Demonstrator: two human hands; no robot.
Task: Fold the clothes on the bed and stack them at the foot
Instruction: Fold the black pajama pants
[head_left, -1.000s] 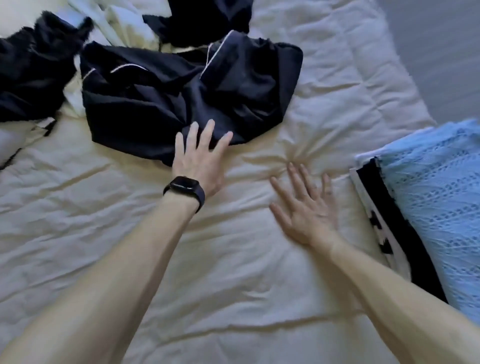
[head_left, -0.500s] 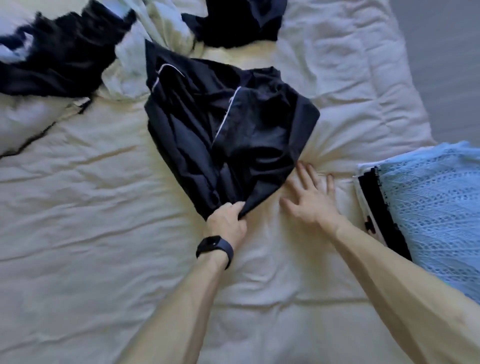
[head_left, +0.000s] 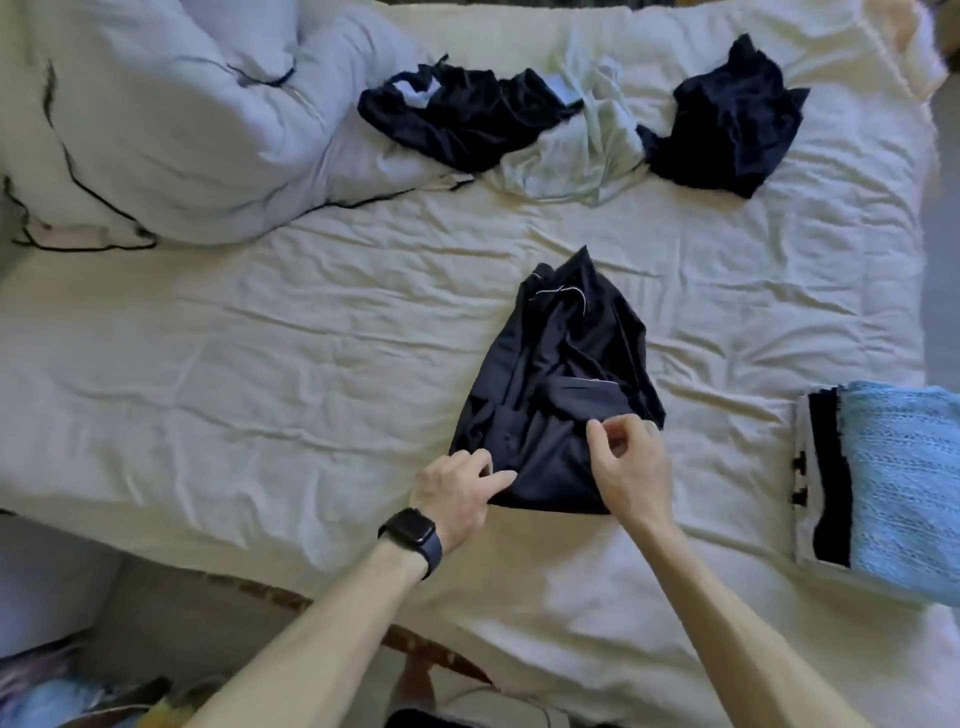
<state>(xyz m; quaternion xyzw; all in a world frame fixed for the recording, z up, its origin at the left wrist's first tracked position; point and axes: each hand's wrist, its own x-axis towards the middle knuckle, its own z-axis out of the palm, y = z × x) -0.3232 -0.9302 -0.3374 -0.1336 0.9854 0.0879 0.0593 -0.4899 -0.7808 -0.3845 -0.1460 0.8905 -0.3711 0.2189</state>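
left hand (head_left: 457, 491) and right hand (head_left: 631, 467) each pinch the crumpled dark garment (head_left: 561, 374).

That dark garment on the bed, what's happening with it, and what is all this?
A person is folding laundry. Both hands grip the near edge of a crumpled dark garment in the middle of the bed: the left hand pinches its lower corner and the right hand pinches the fabric beside it. It is not yet folded. Farther off lie two dark pieces and a pale piece, all unfolded. At the right sits a folded stack with a blue knit on top.
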